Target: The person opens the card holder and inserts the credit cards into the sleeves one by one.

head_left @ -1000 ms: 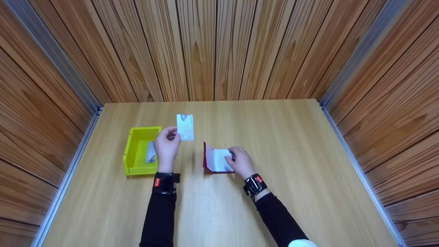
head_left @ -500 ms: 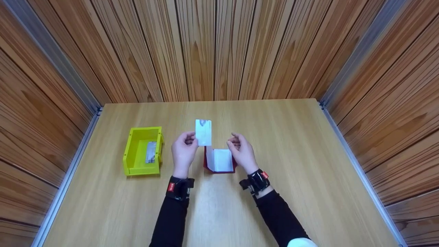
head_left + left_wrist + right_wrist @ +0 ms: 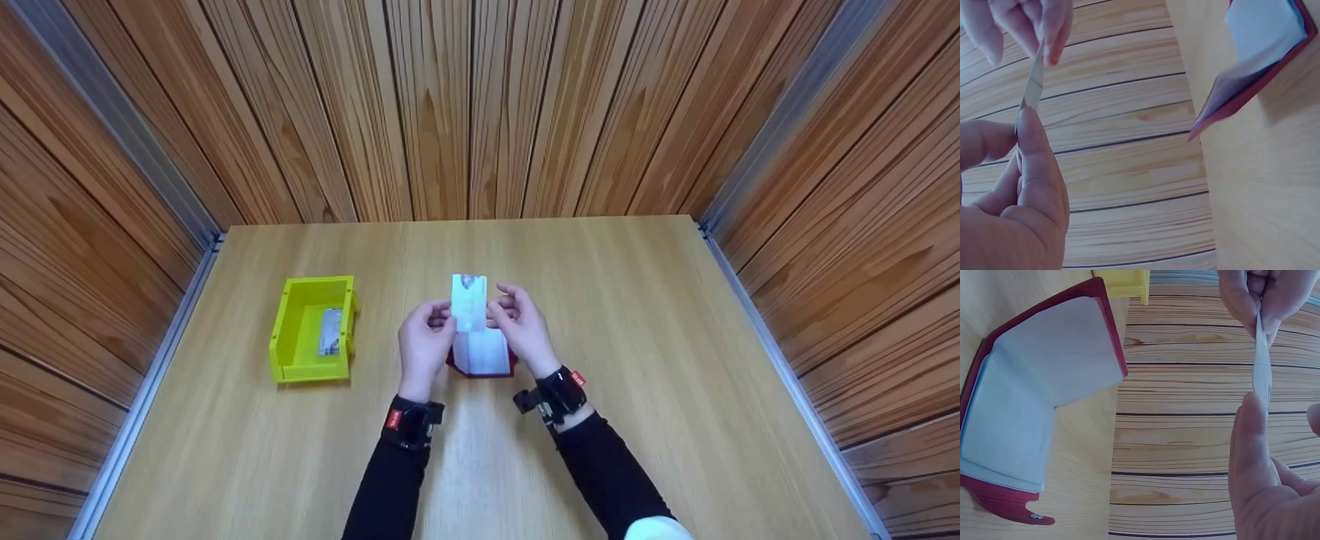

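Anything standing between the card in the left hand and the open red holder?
Nothing visible: both wrist views show open space between the card pinched in the left hand and the red holder.

Dark red on the card holder [image 3: 1039, 371]; above it, bluish white on the card [image 3: 469, 304]; left, yellow-green on the bin [image 3: 298, 337]; beneath, woodgrain on the table [image 3: 645, 337].
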Demonstrator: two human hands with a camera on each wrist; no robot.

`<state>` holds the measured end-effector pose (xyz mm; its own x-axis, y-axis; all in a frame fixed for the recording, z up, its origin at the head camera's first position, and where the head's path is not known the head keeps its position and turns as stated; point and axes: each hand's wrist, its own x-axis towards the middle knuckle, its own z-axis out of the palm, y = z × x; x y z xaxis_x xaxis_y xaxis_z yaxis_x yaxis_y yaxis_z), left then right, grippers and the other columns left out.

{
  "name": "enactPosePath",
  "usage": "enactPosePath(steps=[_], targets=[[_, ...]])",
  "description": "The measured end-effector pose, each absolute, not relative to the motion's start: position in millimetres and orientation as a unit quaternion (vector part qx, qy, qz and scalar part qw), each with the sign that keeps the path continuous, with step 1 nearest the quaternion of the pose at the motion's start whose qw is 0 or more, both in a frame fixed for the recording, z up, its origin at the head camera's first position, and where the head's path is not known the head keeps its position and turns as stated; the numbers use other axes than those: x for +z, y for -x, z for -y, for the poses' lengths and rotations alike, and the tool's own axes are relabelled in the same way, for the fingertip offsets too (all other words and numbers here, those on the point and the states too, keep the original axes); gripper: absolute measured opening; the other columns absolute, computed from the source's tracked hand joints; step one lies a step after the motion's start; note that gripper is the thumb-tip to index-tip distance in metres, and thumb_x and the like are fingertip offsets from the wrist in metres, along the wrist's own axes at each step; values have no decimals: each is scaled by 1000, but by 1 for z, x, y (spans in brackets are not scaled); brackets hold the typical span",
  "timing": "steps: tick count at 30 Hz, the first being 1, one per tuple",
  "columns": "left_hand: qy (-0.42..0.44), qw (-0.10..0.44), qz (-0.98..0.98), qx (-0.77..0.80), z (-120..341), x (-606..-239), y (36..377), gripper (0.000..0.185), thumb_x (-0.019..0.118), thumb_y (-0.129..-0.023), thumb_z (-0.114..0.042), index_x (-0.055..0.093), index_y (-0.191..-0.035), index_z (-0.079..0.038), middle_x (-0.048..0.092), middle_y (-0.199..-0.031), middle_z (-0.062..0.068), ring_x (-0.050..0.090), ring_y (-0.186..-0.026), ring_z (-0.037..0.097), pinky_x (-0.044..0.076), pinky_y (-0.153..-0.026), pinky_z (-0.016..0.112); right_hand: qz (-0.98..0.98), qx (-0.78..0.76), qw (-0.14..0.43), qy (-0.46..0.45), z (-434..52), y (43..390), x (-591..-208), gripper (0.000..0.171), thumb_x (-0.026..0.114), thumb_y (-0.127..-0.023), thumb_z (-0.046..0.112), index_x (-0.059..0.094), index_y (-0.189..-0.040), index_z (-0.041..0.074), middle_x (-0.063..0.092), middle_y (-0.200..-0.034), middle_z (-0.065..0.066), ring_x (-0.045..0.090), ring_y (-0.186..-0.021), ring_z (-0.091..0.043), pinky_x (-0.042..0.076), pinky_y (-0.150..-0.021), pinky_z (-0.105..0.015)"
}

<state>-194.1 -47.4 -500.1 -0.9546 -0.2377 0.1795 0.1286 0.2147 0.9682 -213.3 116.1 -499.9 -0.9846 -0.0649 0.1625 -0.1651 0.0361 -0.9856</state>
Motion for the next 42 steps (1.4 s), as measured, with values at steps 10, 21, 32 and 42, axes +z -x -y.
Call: enactPosePath(steps=[10, 21, 32, 42], targets=[[-42, 149, 755, -637, 40, -508, 190, 23, 68, -82, 4, 70, -105, 4, 67, -89, 9, 63, -83, 24, 54, -76, 34, 763, 639, 45, -90, -114, 194, -470, 36, 60, -94, -3, 49, -125, -19, 62, -97, -23, 62, -85, -35, 55, -75, -32], [-37, 137, 752, -644, 32, -509, 190, 23, 68, -82, 6, 70, -105, 4, 67, -89, 9, 63, -83, 23, 54, -76, 33, 769, 631, 73, -73, -120, 214, -508, 30, 64, -90, -2, 56, -118, -9, 63, -96, -14, 60, -89, -26, 49, -77, -28], [-1, 144, 790, -596, 32, -511, 189, 22, 69, -85, 2, 70, -107, 2, 67, -93, 9, 65, -85, 21, 55, -77, 33, 774, 628, 67, -48, -125, 216, -511, 31, 64, -90, -4, 55, -119, -11, 64, -97, -17, 61, -90, -26, 49, -78, -27], [101, 239, 900, -351, 37, -536, 196, 11, 71, -84, -1, 74, -94, -3, 70, -91, 10, 65, -87, 28, 53, -77, 41, 775, 624, 99, 5, -140, 221, -526, 30, 65, -89, -6, 56, -117, -11, 65, -94, -16, 62, -85, -21, 50, -73, -22]])
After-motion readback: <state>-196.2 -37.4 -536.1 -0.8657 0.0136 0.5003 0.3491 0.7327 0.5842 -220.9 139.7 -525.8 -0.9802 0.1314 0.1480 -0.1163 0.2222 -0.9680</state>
